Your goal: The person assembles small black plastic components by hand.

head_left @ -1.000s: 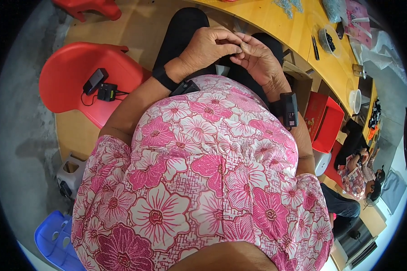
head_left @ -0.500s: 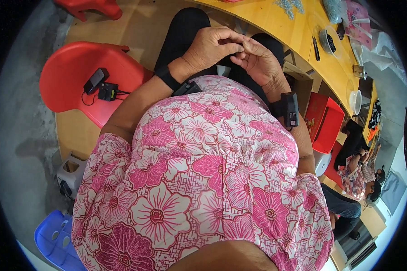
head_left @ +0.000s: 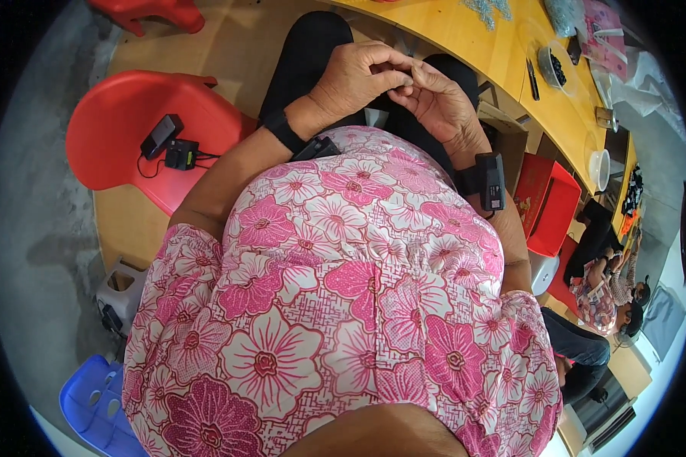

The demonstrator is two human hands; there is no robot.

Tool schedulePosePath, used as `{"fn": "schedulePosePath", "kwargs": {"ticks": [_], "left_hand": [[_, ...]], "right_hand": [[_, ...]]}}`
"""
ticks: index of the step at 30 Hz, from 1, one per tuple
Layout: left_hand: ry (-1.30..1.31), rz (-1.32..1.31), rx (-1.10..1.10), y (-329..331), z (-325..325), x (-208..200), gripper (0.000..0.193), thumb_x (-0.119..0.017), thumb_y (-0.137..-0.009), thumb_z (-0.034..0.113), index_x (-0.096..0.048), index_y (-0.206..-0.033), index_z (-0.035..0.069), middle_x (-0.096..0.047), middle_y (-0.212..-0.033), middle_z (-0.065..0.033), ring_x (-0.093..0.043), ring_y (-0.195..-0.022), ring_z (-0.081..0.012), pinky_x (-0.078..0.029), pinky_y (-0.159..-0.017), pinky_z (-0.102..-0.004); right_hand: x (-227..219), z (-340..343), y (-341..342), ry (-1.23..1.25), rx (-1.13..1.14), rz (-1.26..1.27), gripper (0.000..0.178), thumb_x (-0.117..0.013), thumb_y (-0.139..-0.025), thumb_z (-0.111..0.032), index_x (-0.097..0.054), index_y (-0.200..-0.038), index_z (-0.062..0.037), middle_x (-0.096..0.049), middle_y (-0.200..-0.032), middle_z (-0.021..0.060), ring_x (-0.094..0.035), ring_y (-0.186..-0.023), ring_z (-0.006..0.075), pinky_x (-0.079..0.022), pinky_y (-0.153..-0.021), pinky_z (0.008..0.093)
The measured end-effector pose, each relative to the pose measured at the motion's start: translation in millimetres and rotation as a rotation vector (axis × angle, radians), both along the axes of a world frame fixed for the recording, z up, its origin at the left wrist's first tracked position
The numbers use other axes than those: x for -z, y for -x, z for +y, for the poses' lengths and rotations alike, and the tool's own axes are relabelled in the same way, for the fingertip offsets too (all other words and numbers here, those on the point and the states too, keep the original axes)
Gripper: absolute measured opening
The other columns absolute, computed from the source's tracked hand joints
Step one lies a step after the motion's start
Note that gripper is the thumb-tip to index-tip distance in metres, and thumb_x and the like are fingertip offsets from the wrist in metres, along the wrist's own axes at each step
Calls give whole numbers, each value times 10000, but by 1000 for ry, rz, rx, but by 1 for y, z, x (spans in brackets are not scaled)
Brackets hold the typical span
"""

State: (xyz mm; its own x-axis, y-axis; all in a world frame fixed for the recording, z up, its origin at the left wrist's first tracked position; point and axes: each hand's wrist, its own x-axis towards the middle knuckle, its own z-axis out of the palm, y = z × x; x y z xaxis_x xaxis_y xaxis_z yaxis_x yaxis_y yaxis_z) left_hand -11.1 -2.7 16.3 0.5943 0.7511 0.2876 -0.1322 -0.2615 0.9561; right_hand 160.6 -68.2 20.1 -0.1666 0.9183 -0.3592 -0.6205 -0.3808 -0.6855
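Observation:
Above my lap, my left hand (head_left: 358, 75) and my right hand (head_left: 440, 100) meet at the fingertips. Thumb and forefinger of the left are pinched together, pressing against the pinched fingertips of the right. Whatever sits between them, if anything, is too small or too hidden to make out. The right palm is partly turned up, its other fingers curled. Dark bands with black devices circle both wrists, the right one carrying a black box (head_left: 492, 183). Beneath the hands are my black trousers (head_left: 306, 57).
A yellow table (head_left: 503, 57) curves along the far right, holding a bowl of black pieces (head_left: 553, 67), a black pen (head_left: 533, 80) and a clear tub (head_left: 599, 169). At left stands a red chair (head_left: 107, 129) with black devices on it. Another person (head_left: 598, 297) sits far right.
Both hands stay together in nearly the same place. The fingers have shifted very slightly, and the right wrist has turned a little.

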Motion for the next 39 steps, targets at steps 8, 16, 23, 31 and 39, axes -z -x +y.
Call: {"fn": "schedulePosePath", "kwargs": {"ticks": [8,16,23,31,39], "left_hand": [[-34,-22,22,-1,2,9,241,-645,-819,8,-630,-1059,23,-647,-858,-26,-649,-737,-69,-527,-648,-181],[45,-61,68,-2,-1,5,246,-629,-828,-4,-619,-1071,29,-620,-891,-25,-659,-771,-88,-524,-651,-174],[177,-134,75,-4,-1,6,254,-686,-775,28,-652,-1026,31,-669,-890,-35,-644,-756,-85,-537,-688,-206],[113,-79,28,-1,-1,9,320,-649,-808,-17,-587,-1117,37,-637,-896,-12,-597,-790,-49,-500,-724,-178],[243,-147,62,-1,0,10,329,-672,-795,-13,-574,-1109,6,-652,-893,-55,-624,-808,-80,-519,-724,-196]], "right_hand": [[-6,-3,2,-26,-15,36,324,-634,-870,-200,-553,-1117,-6,-601,-1010,66,-614,-888,146,-518,-881,326],[-4,-6,2,-53,-3,69,393,-618,-882,-236,-517,-1191,-15,-600,-1055,76,-608,-933,162,-505,-902,342],[0,-4,-1,-46,-30,80,361,-630,-877,-231,-535,-1162,-30,-605,-1027,41,-610,-883,137,-504,-891,342],[-16,-5,2,-42,74,-287,161,-652,-861,-145,-639,-976,-32,-631,-828,35,-617,-716,125,-554,-737,311],[-17,-8,4,-88,183,-487,141,-675,-844,-133,-671,-918,-14,-652,-794,47,-615,-682,115,-549,-694,275]]}}
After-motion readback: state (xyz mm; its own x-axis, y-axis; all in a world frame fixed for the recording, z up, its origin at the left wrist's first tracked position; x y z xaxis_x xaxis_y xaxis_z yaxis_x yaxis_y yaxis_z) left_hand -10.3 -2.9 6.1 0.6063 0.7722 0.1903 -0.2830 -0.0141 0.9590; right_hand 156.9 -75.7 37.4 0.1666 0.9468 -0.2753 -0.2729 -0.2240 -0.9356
